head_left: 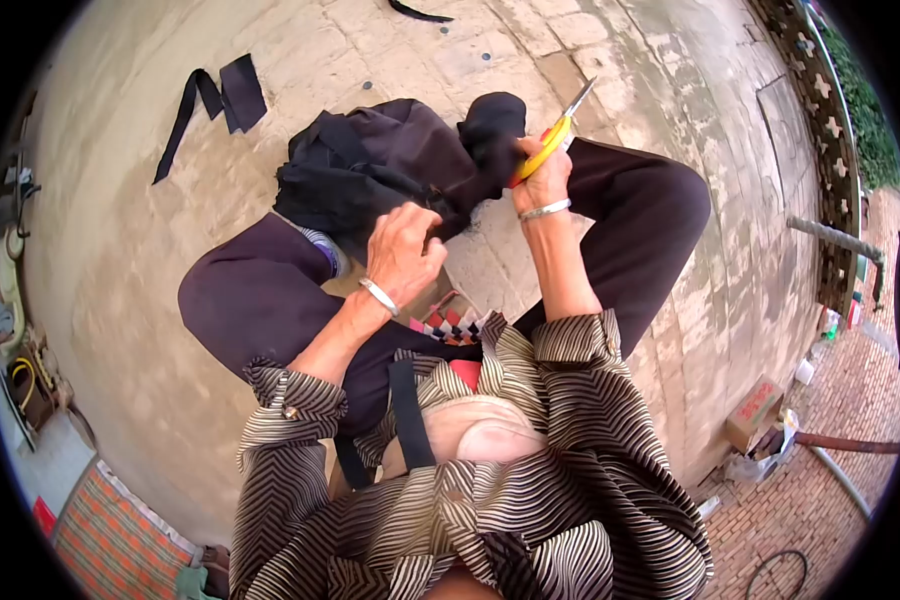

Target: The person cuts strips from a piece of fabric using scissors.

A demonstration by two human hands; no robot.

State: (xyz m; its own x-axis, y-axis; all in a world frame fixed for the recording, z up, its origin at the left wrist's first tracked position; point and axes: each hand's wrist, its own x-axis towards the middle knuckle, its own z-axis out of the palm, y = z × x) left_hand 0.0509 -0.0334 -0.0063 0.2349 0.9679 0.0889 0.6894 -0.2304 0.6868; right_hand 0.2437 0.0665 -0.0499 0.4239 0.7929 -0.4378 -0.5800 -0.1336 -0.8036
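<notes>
A bundle of dark cloth (390, 140) lies crumpled between my legs, its near edge close to both hands. My left hand (403, 255) is closed at this edge, the fingers curled; what they pinch, if anything, is hidden. In my right hand (547, 185) are scissors (550, 148) with yellow and red handles. Their blades point up and to the right, away from the cloth, and look closed or nearly so. A dark rounded fold of cloth (492, 120) stands just left of the scissors, slightly blurred.
Dark cloth strips (242, 92) lie on the concrete floor at the upper left, with another scrap (418, 12) at the top. At right are a patterned low wall (828, 130), a cardboard box (753, 412) and a plastic bag (770, 462). A striped mat (120, 530) is at lower left.
</notes>
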